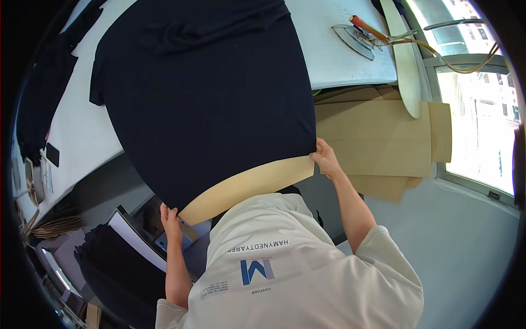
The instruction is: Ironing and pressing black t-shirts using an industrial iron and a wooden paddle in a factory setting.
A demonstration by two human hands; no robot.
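White shirt [307, 274] nearest, dark garment [213, 104] spans left fingers [172, 213] to right fingers [322, 147].

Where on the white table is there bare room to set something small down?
On the white table, one bare patch lies between the dark shirt and the iron; another between that shirt and the dark garment at far left. A small black rectangle borders the left one. The middle is crowded: the shirt covers it.
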